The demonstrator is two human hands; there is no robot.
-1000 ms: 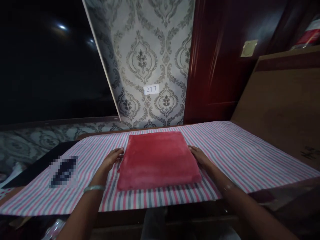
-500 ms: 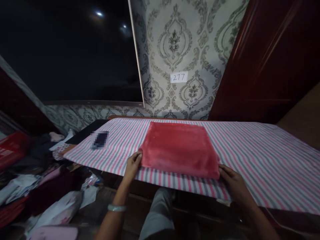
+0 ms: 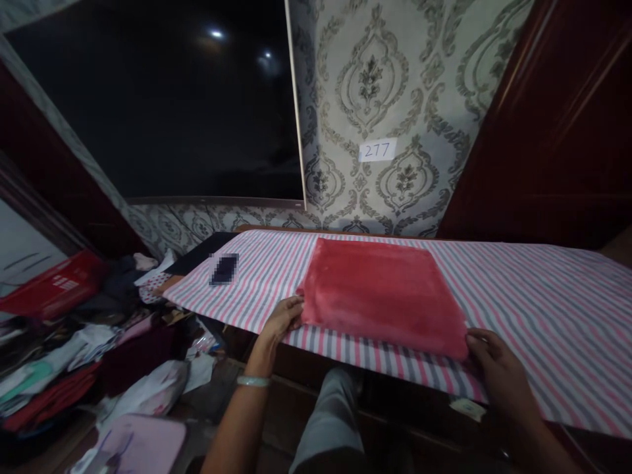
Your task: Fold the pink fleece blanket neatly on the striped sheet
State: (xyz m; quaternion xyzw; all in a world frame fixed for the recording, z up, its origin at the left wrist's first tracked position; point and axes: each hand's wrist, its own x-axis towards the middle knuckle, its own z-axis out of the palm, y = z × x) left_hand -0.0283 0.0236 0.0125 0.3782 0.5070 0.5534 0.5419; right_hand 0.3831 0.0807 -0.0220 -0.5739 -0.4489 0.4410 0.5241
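Note:
A red plush blanket (image 3: 380, 296), folded into a flat rectangle, lies on a pink, grey and white striped cloth (image 3: 533, 309). At its near left corner, my left hand (image 3: 285, 317) is closed with the fingertips on the edge; a pale bangle circles that wrist. My right hand (image 3: 498, 362) pinches the near right corner between thumb and fingers. The fingertips of both hands are partly hidden by the blanket's edge.
A blurred dark object (image 3: 224, 268) rests on the cloth at left. Behind stand a large black screen (image 3: 172, 112) and a patterned wall with a paper marked 277 (image 3: 378, 150). A red basket (image 3: 54, 283) and heaped clothes (image 3: 143, 388) are on the left.
The view has swung to the left, so the table, blanket and hands appear farther right. Both hands stay at the blanket's near corners, and its folded shape looks the same.

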